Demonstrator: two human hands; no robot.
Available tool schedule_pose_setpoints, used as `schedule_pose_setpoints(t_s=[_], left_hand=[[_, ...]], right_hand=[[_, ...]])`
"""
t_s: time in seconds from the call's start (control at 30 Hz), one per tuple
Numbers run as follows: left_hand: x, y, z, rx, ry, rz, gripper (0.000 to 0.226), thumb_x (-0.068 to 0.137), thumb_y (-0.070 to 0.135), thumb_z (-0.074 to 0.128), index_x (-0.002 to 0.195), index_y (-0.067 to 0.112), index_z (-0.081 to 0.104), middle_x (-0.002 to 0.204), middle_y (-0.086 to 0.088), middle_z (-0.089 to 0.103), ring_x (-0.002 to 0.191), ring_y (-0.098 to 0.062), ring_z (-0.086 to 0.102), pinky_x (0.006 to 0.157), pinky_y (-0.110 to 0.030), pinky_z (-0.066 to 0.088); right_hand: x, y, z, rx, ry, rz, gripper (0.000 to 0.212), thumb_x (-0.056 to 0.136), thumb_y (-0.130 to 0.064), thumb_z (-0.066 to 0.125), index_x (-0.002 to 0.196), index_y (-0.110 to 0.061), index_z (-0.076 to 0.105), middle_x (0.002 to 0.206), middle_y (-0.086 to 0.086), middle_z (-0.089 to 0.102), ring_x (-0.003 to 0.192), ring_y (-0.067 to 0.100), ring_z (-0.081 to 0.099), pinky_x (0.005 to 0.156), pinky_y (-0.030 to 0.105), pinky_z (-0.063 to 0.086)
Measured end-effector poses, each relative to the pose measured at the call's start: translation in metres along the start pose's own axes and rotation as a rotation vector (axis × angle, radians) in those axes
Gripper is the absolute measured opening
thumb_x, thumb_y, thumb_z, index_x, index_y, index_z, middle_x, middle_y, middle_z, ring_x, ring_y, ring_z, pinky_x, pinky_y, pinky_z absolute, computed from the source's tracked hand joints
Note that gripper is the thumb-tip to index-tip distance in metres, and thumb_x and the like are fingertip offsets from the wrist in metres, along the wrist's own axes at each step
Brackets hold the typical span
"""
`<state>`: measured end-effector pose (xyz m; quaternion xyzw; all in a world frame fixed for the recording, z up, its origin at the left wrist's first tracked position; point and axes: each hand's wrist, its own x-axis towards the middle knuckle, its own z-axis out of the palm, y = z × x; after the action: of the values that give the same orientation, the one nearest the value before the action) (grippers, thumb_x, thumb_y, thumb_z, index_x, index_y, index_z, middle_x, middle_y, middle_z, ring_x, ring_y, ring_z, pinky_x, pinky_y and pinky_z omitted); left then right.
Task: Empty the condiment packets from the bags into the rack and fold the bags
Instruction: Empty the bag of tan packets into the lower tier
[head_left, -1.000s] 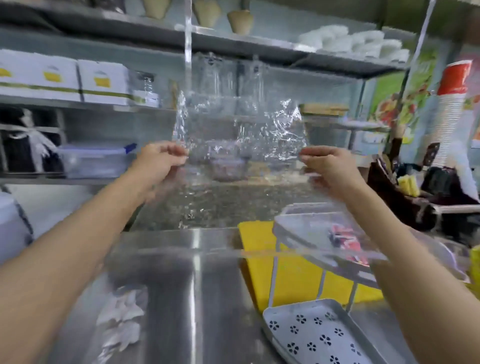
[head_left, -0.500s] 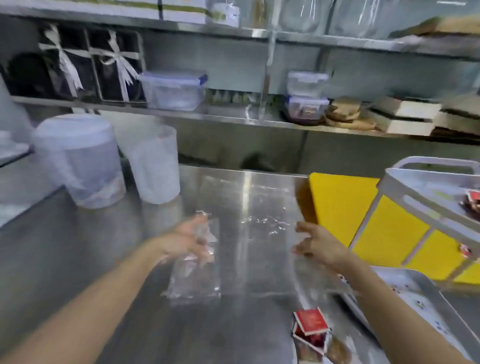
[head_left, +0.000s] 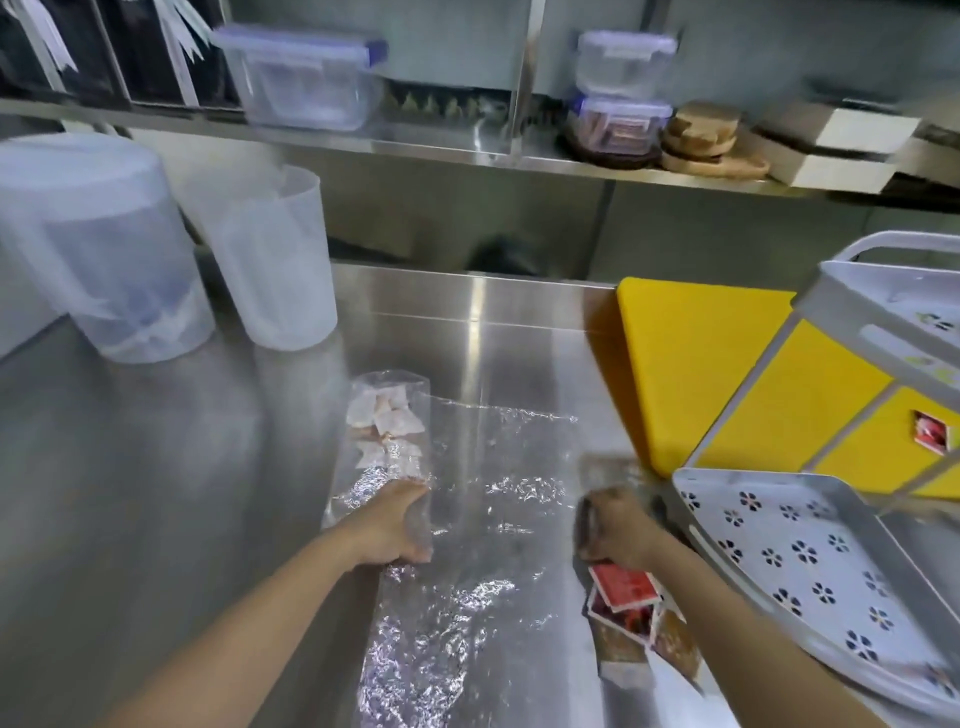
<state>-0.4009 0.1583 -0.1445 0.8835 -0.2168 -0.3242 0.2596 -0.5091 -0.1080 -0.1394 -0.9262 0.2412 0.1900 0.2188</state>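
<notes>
Hands (head_left: 397, 525) (head_left: 618, 527) flat on empty bag (head_left: 498, 519) | counter (head_left: 156, 467)

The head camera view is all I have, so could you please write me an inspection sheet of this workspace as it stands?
Surface: steel counter, reflective.
Job's things: empty clear bag spread flat; second bag beside it holds pale packets; red packets loose on the counter near the right hand; white rack at right, one red packet on its upper tier.
Clutter: two translucent tubs; yellow board under the rack.
Grippers: left hand flat on the empty bag's left edge; right hand at its right edge, grip unclear.
Cables: nothing seen.
Surroundings: steel shelf carrying lidded containers and boxes.
</notes>
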Motion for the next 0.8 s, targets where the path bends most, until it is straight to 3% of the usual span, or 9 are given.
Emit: schedule_pose_setpoints(t_s=[0.1, 0.17, 0.27, 0.33, 0.43, 0.57, 0.63, 0.7, 0.8], left_hand=[[0.004, 0.001, -0.022, -0.042, 0.146, -0.023, 0.046, 0.079, 0.026, 0.069, 0.122, 0.017, 0.056, 0.130, -0.005, 0.056, 0.112, -0.020, 0.055, 0.091, -0.026, 0.042], [0.004, -0.001, -0.038, -0.115, 0.348, -0.049, 0.023, 0.085, 0.022, 0.060, 0.107, 0.015, 0.063, 0.113, -0.008, 0.066, 0.096, -0.026, 0.063, 0.078, -0.029, 0.045], [0.007, -0.011, -0.054, -0.196, 0.608, -0.087, 0.022, 0.086, 0.014, 0.057, 0.107, 0.011, 0.062, 0.111, -0.013, 0.065, 0.094, -0.029, 0.061, 0.077, -0.032, 0.045], [0.012, -0.021, -0.056, -0.161, 0.714, -0.139, 0.034, 0.084, 0.013, 0.059, 0.117, 0.005, 0.055, 0.119, -0.019, 0.058, 0.107, -0.034, 0.055, 0.087, -0.035, 0.043], [0.019, -0.032, -0.049, -0.255, 0.699, -0.251, 0.050, 0.084, 0.026, 0.060, 0.125, 0.002, 0.043, 0.129, -0.020, 0.051, 0.117, -0.036, 0.049, 0.097, -0.042, 0.041], [0.022, -0.036, -0.039, -0.450, 0.603, -0.364, 0.057, 0.079, 0.039, 0.065, 0.117, 0.001, 0.048, 0.115, -0.019, 0.062, 0.103, -0.035, 0.061, 0.085, -0.039, 0.049], [0.020, -0.038, -0.038, -0.472, 0.566, -0.362, 0.038, 0.074, 0.034, 0.071, 0.093, 0.002, 0.065, 0.089, -0.019, 0.071, 0.086, -0.035, 0.067, 0.069, -0.038, 0.053], [0.017, -0.041, -0.039, -0.436, 0.570, -0.380, 0.017, 0.072, 0.021, 0.070, 0.060, 0.010, 0.065, 0.066, -0.014, 0.069, 0.074, -0.032, 0.069, 0.057, -0.033, 0.051], [0.013, -0.052, -0.042, -0.454, 0.636, -0.431, 0.030, 0.078, 0.014, 0.063, 0.051, 0.012, 0.050, 0.080, -0.026, 0.069, 0.075, -0.036, 0.067, 0.060, -0.037, 0.050]], right_hand=[[0.005, -0.006, -0.018, -0.102, -0.043, 0.045, 0.047, 0.081, -0.025, 0.064, 0.122, -0.007, 0.053, 0.129, 0.016, 0.054, 0.117, 0.031, 0.052, 0.096, 0.035, 0.043], [0.009, -0.018, -0.031, -0.181, 0.038, -0.006, 0.038, 0.084, -0.025, 0.058, 0.117, -0.008, 0.055, 0.120, 0.014, 0.060, 0.108, 0.029, 0.058, 0.085, 0.033, 0.047], [0.017, -0.057, -0.036, -0.018, 0.154, -0.176, 0.039, 0.088, -0.023, 0.057, 0.125, -0.011, 0.051, 0.121, 0.012, 0.060, 0.108, 0.029, 0.058, 0.087, 0.033, 0.046], [0.021, -0.092, -0.027, 0.076, 0.225, -0.303, 0.043, 0.088, -0.025, 0.057, 0.128, -0.013, 0.049, 0.124, 0.010, 0.059, 0.111, 0.028, 0.056, 0.093, 0.033, 0.043], [0.027, -0.143, 0.003, 0.020, 0.239, -0.526, 0.059, 0.087, -0.035, 0.056, 0.140, -0.019, 0.036, 0.145, 0.007, 0.041, 0.132, 0.025, 0.039, 0.108, 0.041, 0.028], [0.036, -0.188, 0.046, -0.103, 0.128, -0.658, 0.072, 0.088, -0.046, 0.050, 0.148, -0.028, 0.012, 0.159, 0.000, 0.012, 0.145, 0.016, 0.011, 0.114, 0.046, 0.011], [0.042, -0.195, 0.063, -0.117, 0.093, -0.636, 0.073, 0.089, -0.050, 0.047, 0.148, -0.028, 0.009, 0.159, 0.001, 0.008, 0.146, 0.017, 0.006, 0.114, 0.046, 0.009], [0.049, -0.192, 0.073, -0.146, 0.046, -0.601, 0.073, 0.090, -0.052, 0.042, 0.148, -0.026, 0.006, 0.159, 0.003, 0.005, 0.146, 0.018, 0.003, 0.114, 0.046, 0.008], [0.058, -0.179, 0.079, -0.176, 0.052, -0.550, 0.065, 0.094, -0.046, 0.038, 0.148, -0.026, 0.009, 0.159, 0.004, 0.007, 0.145, 0.019, 0.009, 0.114, 0.048, 0.009]])
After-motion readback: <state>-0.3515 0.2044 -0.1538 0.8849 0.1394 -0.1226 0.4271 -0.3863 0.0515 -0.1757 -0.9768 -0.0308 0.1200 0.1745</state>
